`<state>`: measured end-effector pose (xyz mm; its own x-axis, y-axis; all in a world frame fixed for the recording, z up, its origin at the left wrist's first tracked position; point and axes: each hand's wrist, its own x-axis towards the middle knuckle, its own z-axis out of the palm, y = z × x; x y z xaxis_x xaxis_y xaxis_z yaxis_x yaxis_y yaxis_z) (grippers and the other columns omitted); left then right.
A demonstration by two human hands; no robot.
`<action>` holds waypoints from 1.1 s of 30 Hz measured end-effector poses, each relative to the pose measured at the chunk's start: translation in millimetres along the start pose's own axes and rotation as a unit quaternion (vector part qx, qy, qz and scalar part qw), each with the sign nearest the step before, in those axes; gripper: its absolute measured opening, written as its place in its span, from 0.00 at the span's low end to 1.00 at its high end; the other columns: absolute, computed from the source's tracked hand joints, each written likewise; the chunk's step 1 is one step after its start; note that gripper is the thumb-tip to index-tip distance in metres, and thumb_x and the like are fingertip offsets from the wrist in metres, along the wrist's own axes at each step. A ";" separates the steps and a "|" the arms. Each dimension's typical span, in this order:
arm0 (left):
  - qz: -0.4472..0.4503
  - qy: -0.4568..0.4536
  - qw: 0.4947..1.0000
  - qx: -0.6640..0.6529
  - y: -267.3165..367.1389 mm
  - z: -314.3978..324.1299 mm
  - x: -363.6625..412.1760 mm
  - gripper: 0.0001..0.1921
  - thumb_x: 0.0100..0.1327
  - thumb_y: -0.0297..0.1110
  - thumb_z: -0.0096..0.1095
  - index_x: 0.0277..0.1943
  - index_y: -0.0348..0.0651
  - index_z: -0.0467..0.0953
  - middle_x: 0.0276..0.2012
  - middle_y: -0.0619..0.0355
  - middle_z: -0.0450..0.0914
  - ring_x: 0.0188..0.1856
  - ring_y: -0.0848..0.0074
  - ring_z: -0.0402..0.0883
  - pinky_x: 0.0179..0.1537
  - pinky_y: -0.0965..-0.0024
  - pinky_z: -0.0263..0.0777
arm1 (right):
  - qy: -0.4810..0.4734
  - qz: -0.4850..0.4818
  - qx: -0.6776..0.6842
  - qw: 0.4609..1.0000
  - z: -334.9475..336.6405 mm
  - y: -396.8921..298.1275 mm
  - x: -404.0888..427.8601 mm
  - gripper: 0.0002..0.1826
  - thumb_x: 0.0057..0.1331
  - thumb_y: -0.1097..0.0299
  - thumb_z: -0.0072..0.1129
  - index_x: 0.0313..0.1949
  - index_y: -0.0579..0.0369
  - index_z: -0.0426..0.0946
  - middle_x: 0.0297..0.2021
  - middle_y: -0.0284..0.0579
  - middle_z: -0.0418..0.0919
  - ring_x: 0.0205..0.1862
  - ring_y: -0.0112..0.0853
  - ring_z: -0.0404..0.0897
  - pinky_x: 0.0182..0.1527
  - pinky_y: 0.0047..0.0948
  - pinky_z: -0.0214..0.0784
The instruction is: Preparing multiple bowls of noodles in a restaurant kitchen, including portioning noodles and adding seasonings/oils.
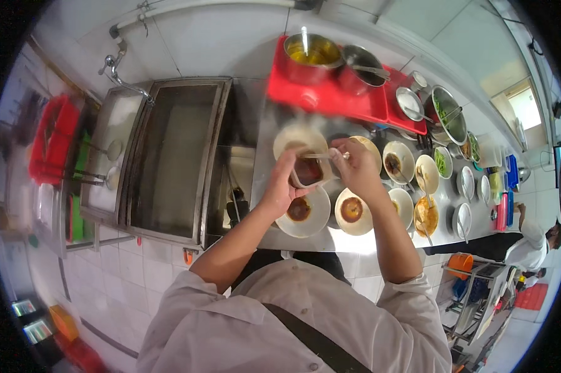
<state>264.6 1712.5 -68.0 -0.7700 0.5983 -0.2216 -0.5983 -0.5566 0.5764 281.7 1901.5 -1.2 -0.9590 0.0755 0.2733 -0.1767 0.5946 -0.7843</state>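
My left hand (pixel 282 186) grips a small square container of dark red-brown sauce (pixel 308 170), tilted a little above the steel counter. My right hand (pixel 355 163) pinches the handle of a light-coloured spoon or spatula (pixel 320 155), whose far end lies at the container's top. Behind them a pale bowl (pixel 287 137) stands with steam or blur over it. Nearer to me are two white bowls with dark brown sauce at the bottom, one at the left (pixel 316 219) and one at the right (pixel 341 215).
A red tray (pixel 327 103) with two steel pots stands at the back. Several bowls with spoons, some holding sauce or greens, line the counter (pixel 483 219) to the right. Left are a steel-framed basin (pixel 201 186) and a tap (pixel 131 86). A co-worker (pixel 525 247) stands far right.
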 end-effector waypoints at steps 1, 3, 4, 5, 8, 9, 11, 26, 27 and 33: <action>-0.005 -0.014 0.999 -0.044 4.0 -3.7 -0.3 0.28 0.69 0.58 0.51 0.66 0.57 0.62 0.61 0.59 0.68 0.63 0.66 0.71 0.58 0.51 0.72 | -0.002 -0.001 -0.003 1.000 3.7 -0.1 0.2 0.11 0.63 0.68 0.62 0.34 0.66 0.77 0.39 0.57 0.80 0.41 0.48 0.80 0.43 0.40 0.72; 0.004 -0.006 0.999 -0.049 11.8 -12.1 -4.1 0.26 0.71 0.56 0.49 0.66 0.55 0.62 0.61 0.57 0.69 0.63 0.65 0.71 0.57 0.50 0.73 | -0.004 0.066 0.002 0.998 13.6 -3.1 1.2 0.09 0.66 0.70 0.59 0.37 0.66 0.76 0.38 0.55 0.79 0.40 0.48 0.77 0.44 0.41 0.70; 0.012 0.003 0.999 -0.051 14.3 -14.9 -4.3 0.24 0.73 0.54 0.47 0.65 0.53 0.62 0.61 0.56 0.69 0.63 0.64 0.72 0.57 0.48 0.74 | -0.007 0.065 0.001 0.998 16.2 -3.7 4.8 0.09 0.66 0.70 0.59 0.37 0.66 0.76 0.38 0.55 0.79 0.40 0.48 0.77 0.44 0.41 0.70; 0.015 0.004 0.999 -0.052 15.8 -16.6 -1.6 0.24 0.73 0.54 0.47 0.65 0.53 0.62 0.61 0.56 0.69 0.63 0.64 0.72 0.57 0.48 0.74 | -0.010 -0.001 -0.072 0.997 18.2 -3.9 8.5 0.08 0.66 0.71 0.57 0.38 0.65 0.76 0.38 0.54 0.78 0.40 0.48 0.75 0.45 0.42 0.68; 0.047 0.063 0.993 0.088 21.3 -20.4 1.6 0.22 0.72 0.49 0.50 0.64 0.52 0.62 0.60 0.57 0.69 0.62 0.64 0.72 0.55 0.50 0.76 | -0.002 -0.117 -0.166 0.979 35.5 -5.7 12.9 0.07 0.68 0.72 0.53 0.39 0.64 0.76 0.37 0.54 0.76 0.41 0.49 0.72 0.47 0.43 0.64; 0.047 0.091 0.985 0.136 21.8 -18.5 4.5 0.21 0.71 0.45 0.51 0.63 0.52 0.62 0.60 0.57 0.69 0.62 0.64 0.72 0.55 0.51 0.76 | 0.013 -0.166 -0.192 0.967 42.0 -2.9 14.3 0.07 0.69 0.72 0.52 0.39 0.63 0.76 0.37 0.54 0.75 0.42 0.49 0.70 0.47 0.44 0.62; 0.045 0.112 0.975 0.185 24.2 -15.6 9.8 0.20 0.70 0.41 0.53 0.63 0.52 0.63 0.59 0.58 0.69 0.61 0.64 0.73 0.54 0.52 0.77 | 0.016 -0.111 -0.150 0.982 53.2 16.9 13.9 0.08 0.70 0.71 0.51 0.39 0.63 0.75 0.37 0.54 0.75 0.42 0.48 0.70 0.48 0.44 0.62; 0.117 0.231 0.947 0.192 37.7 -56.3 20.7 0.19 0.68 0.36 0.55 0.61 0.53 0.66 0.58 0.60 0.70 0.57 0.68 0.76 0.51 0.54 0.79 | 0.048 -0.204 -0.248 0.946 39.6 78.1 10.3 0.08 0.62 0.72 0.57 0.38 0.60 0.71 0.52 0.53 0.70 0.52 0.50 0.67 0.53 0.47 0.56; 0.115 0.235 0.946 0.192 35.5 -52.3 19.1 0.19 0.68 0.36 0.55 0.61 0.53 0.66 0.58 0.60 0.70 0.57 0.68 0.76 0.51 0.54 0.79 | 0.097 -0.197 -0.206 0.954 36.7 69.3 7.6 0.09 0.62 0.72 0.57 0.39 0.61 0.70 0.52 0.54 0.70 0.51 0.50 0.66 0.54 0.47 0.56; 0.119 0.222 0.940 0.230 28.1 -20.9 24.2 0.19 0.69 0.39 0.56 0.61 0.53 0.67 0.56 0.60 0.73 0.57 0.68 0.76 0.50 0.56 0.80 | 0.043 -0.164 -0.187 0.968 60.7 33.6 20.9 0.07 0.61 0.73 0.58 0.38 0.59 0.73 0.54 0.49 0.70 0.52 0.50 0.66 0.53 0.49 0.57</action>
<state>224.5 1699.3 -73.6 -0.9478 0.1315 -0.2907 -0.3166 -0.2760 0.9075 242.3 1874.5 -55.6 -0.8398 -0.1108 0.5314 -0.3614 0.8446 -0.3951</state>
